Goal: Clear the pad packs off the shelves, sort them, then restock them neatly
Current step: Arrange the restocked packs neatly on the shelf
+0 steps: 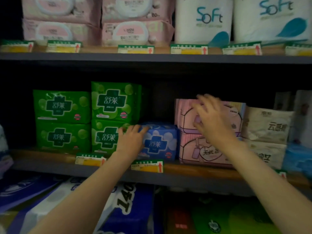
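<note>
Shop shelving fills the view, dim, with three tiers visible. Nearest, on the lowest tier, lie blue-and-white tissue packs (128, 205) and a green pack (217, 222), both partly hidden by the forearms.

On the middle shelf (199, 171), the left hand (130, 141) rests on the blue pad pack (160, 142), fingers curled over its top left corner; whether the thumb closes round it cannot be told. The pack stands at the shelf front, touching the lower green pad pack (104, 137) on one side and the lower pink pad pack (202, 149) on the other. The right hand (209, 117) is spread with fingers extended in front of the upper pink pad pack (233, 112); it is blurred, and contact cannot be confirmed. It holds nothing.

Risk, as judged: the blue pack is wedged between neighbours, so drawing it out could drag the green stack (114, 102) or tip the pink stack forward. Yellow price tags (146, 166) clipped to the edge could be knocked loose by a wrist.

Further right sit cream tissue packs (268, 125). The top shelf carries pink wet-wipe packs (135, 31) and white "Soft" toilet rolls (204, 21).
</note>
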`<state>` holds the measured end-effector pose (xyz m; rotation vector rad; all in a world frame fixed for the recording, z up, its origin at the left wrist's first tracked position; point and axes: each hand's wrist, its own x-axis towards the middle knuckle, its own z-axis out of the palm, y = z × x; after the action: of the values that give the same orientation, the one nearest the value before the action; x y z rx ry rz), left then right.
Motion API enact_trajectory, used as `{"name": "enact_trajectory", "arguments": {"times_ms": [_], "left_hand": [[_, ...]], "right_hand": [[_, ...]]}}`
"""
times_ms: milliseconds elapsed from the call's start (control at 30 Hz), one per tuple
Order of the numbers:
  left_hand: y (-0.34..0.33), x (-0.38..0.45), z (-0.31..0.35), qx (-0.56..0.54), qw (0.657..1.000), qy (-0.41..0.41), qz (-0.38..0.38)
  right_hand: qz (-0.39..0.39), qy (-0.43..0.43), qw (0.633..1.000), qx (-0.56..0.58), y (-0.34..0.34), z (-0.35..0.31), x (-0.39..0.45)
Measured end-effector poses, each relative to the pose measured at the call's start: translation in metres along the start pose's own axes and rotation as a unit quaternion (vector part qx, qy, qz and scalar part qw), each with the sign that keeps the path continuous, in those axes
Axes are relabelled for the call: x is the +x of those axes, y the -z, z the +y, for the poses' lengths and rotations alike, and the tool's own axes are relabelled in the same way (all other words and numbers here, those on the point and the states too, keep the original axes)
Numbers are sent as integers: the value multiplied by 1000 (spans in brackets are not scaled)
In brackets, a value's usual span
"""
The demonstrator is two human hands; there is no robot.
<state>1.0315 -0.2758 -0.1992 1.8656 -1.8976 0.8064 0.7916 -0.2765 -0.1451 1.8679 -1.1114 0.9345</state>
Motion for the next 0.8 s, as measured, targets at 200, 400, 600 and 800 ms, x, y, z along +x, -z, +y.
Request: {"name": "enact_trajectory", "arguments": {"times_ms": [200, 400, 600, 800], "left_hand": [[16, 7, 12, 72, 995, 23, -58], [33, 10, 45, -15, 999, 19, 25], [38, 26, 100, -297, 952, -44, 59], [26, 20, 115, -361, 930, -23, 66]], "right_hand": [[-149, -123, 981, 8, 6, 60, -15], [-230, -79, 970, 17, 7, 70, -9], [-158, -57, 978, -124, 20, 101, -30], [-145, -74, 966, -201, 7, 115, -66]]}}
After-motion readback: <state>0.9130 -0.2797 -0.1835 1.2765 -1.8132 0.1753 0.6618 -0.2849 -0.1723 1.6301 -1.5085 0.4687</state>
